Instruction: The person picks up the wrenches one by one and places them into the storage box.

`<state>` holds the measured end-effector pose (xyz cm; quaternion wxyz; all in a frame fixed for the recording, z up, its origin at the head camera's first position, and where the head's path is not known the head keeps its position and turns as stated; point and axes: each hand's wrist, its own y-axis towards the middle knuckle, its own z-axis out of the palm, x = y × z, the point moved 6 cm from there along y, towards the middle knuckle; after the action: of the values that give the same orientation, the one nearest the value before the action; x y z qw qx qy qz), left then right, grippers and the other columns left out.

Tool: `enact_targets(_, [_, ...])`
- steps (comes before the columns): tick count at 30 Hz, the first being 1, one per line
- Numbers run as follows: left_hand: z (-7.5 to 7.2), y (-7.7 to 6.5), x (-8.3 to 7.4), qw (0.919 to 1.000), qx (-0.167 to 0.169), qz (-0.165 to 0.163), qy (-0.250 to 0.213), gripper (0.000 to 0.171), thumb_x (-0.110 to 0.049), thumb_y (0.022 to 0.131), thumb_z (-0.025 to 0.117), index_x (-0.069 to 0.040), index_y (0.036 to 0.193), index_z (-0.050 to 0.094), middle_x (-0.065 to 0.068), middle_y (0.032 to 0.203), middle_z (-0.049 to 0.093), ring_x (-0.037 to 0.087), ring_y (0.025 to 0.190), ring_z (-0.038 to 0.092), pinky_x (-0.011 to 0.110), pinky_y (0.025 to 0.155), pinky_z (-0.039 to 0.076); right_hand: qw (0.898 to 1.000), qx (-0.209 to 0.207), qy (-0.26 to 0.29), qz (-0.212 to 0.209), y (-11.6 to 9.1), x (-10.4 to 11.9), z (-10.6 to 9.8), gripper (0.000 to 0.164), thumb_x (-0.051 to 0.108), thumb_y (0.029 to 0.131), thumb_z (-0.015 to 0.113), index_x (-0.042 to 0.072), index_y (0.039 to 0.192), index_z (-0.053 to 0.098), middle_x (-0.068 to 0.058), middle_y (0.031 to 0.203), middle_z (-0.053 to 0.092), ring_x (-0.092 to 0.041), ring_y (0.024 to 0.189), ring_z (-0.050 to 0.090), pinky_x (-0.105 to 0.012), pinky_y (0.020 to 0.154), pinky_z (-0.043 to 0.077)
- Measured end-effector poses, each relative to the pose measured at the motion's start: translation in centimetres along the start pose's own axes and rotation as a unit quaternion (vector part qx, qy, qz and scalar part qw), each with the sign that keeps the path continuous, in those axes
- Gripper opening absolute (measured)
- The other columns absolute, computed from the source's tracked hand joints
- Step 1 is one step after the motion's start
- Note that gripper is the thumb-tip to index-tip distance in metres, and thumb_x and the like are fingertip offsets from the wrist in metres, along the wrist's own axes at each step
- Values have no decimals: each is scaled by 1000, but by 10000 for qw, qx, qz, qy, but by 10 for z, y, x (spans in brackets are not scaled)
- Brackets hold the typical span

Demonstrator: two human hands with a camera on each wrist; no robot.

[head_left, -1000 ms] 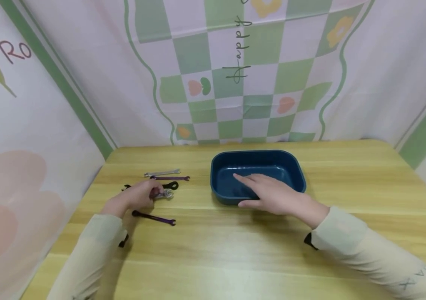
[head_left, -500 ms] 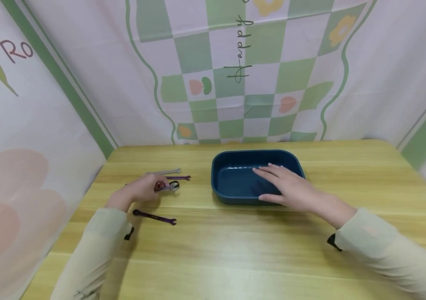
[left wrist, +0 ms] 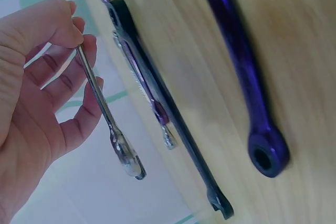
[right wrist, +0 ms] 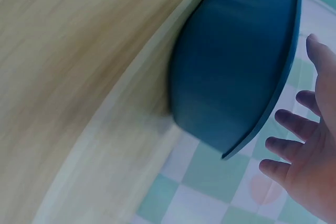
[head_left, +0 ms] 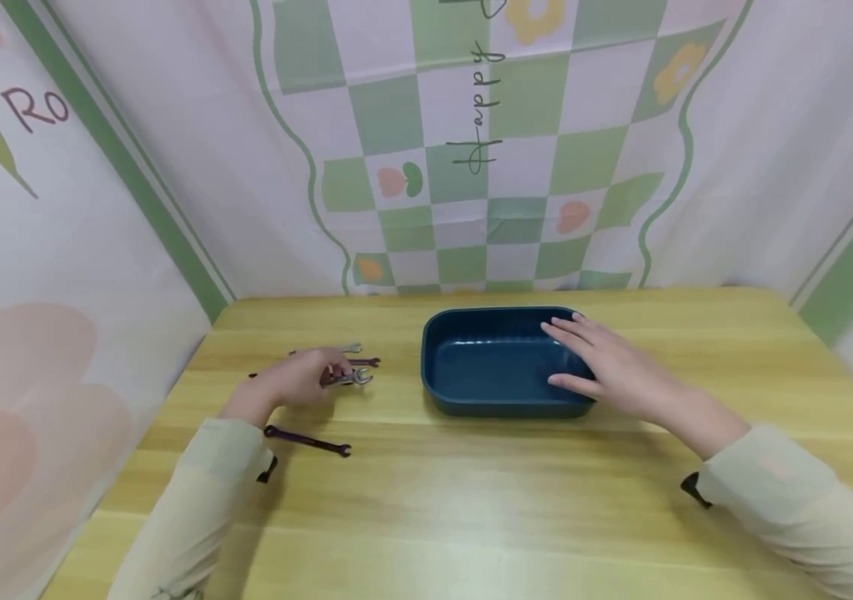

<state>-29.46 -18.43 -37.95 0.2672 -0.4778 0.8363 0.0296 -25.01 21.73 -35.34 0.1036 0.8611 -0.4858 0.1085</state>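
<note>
My left hand (head_left: 294,385) pinches a silver wrench (left wrist: 97,85) between thumb and fingers, lifted off the table on the left side. Beneath and beyond it lie a black wrench (left wrist: 173,108), a purple wrench (head_left: 368,362) and another silver wrench (head_left: 351,348), partly hidden by the hand. Nearer the front lies a separate dark purple wrench (head_left: 308,440). My right hand (head_left: 621,371), fingers spread and straight, hovers at the right end of a dark blue rectangular bin (head_left: 509,410). In the right wrist view the fingers appear apart from the bin's rim.
The light wooden table (head_left: 471,517) runs up to a patterned cloth backdrop (head_left: 516,167). A cloth side wall (head_left: 81,250) borders the table on the left. The bin stands at the middle of the table's back half.
My left hand has raised the silver wrench from the table and carried it slightly right. My right hand has shifted right, from above the bin's middle to its right end.
</note>
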Motion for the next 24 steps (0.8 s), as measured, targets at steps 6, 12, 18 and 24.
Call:
enact_targets(6, [-1,0,-9,9997,-78,160,149,46,15,80,64,2,124,66,11,99,64,18,78,54,34,71,51,9998,-17,100,171,-5,-16,4,79,48,101,62,5,160,33,-25,163,26,-51,149,17,-69,114,21])
enact_targets(12, [-1,5,-17,9986,-189,282,408,46,14,83,63,-1,126,68,14,124,64,19,90,59,35,80,53,9994,-20,183,283,-10,-28,5,81,47,101,61,1,160,31,-28,164,23,-53,148,17,-70,113,22])
enact_targets(18, [-5,7,-24,9985,-244,383,298,48,16,81,60,-1,126,69,8,110,63,21,93,58,34,80,54,9984,144,152,523,-13,-37,8,87,50,101,60,-3,160,26,-31,163,20,-56,147,16,-70,113,21])
enact_targets(24, [-11,12,-36,9966,-330,718,220,44,16,84,60,1,124,70,8,108,64,19,90,57,32,77,52,9971,234,302,662,-16,-42,11,89,52,102,59,-3,161,20,-29,165,16,-55,148,13,-70,114,19])
